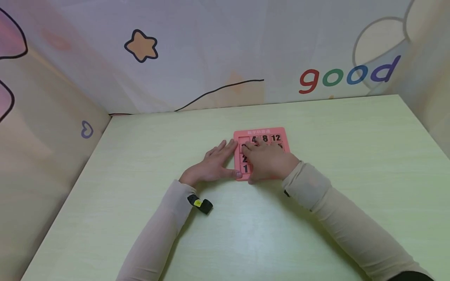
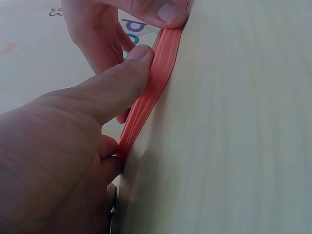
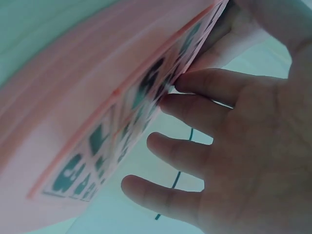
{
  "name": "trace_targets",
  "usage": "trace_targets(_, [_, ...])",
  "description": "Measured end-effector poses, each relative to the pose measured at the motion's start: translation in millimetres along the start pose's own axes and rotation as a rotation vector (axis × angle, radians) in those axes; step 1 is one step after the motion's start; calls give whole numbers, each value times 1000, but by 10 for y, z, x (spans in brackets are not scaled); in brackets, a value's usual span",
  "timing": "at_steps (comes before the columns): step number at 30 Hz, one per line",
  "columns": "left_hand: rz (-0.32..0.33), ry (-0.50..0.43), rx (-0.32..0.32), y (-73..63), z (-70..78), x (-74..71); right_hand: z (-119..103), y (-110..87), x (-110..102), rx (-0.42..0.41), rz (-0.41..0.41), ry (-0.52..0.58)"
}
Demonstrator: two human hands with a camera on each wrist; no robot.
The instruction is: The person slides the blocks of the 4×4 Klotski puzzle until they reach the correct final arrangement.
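Note:
A pink number sliding puzzle (image 1: 236,156) lies on the table, with 4, 8 and 12 showing along its far row and 2 and 1 down its left side. My left hand (image 1: 212,166) lies against the puzzle's left side, fingers fairly straight at the edge and thumb at the near left corner. Over the tiles spreads my right hand (image 1: 268,160), hiding most of them. Its fingertips touch the left part of the grid, while its thumb (image 2: 168,12) rests at the near edge. Loosely spread fingers (image 3: 180,151) show in the right wrist view.
The pale green table (image 1: 147,148) extends around the puzzle on all sides. Behind it stands a printed backdrop (image 1: 211,47) with a star and the word good. A side panel (image 1: 52,156) borders the table at left. A black strap (image 1: 200,203) sits on the left wrist.

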State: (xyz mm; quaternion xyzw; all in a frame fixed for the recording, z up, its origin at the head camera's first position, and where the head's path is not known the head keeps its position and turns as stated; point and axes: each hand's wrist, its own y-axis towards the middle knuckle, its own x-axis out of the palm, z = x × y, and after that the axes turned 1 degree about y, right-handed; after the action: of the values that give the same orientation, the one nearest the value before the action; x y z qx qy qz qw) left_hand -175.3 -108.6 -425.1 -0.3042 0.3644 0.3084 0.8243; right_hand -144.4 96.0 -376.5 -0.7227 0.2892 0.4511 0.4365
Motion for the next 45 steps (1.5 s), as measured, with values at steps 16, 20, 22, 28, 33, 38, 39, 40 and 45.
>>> trace_targets(16, [-12,-19,-17,13,0,2,206,114,-11,21,-57,82])
trace_targets(20, [-10,-25,-14,18,5,12,220,116,-2,51,-60,66])
trace_targets(22, [-8,-29,-14,18,9,15,205,96,3,64,-48,65])
trace_targets(28, [4,-30,-8,14,-5,16,17,-18,32,25,10,-34])
trace_targets(33, [19,-63,-19,15,-19,19,-177,-51,115,-4,50,-169])
trace_targets(38, [29,-55,1,13,-29,21,-316,-79,155,-8,89,-255])
trace_targets(39, [29,-48,5,12,-30,20,-335,-85,159,-17,102,-268])
trace_targets(40, [30,-42,8,11,-31,20,-352,-91,161,-24,115,-282])
trace_targets(45, [27,-39,9,7,-28,16,-392,-103,156,-39,148,-289])
